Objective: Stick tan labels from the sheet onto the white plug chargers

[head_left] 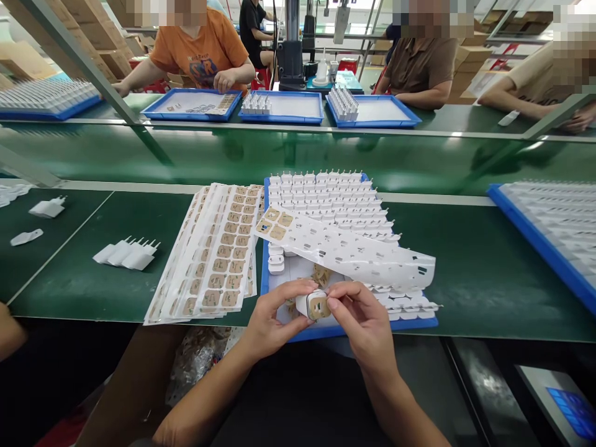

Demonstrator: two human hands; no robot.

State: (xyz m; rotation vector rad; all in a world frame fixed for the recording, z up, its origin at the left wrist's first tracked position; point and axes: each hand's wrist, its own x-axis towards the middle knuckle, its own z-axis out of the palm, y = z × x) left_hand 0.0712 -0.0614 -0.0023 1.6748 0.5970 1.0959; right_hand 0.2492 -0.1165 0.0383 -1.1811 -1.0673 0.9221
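A white plug-in charger [302, 305] is pinched between the thumb and fingers of my left hand [272, 320]. Its end face, turned toward me, carries a brown sticker [319, 307] with slot cut-outs. The thumb and forefinger of my right hand [365, 320] close on the sticker's right edge; whether they pull or press it cannot be seen. Beyond my hands, a mostly peeled sticker sheet [354, 251] lies slantwise over a blue-rimmed tray [265, 273], with several brown stickers left at its left end. Rows of white chargers [326, 198] fill much of that tray. Loose brown pieces [320, 275] lie inside it.
Left of the tray, sticker sheets [223, 248] are piled in an overlapping stack. Several chargers [126, 253] lie further left on the green table [69, 279]. Another filled tray [535, 242] stands at right. Across the belt [209, 149], people sit by blue trays [282, 118].
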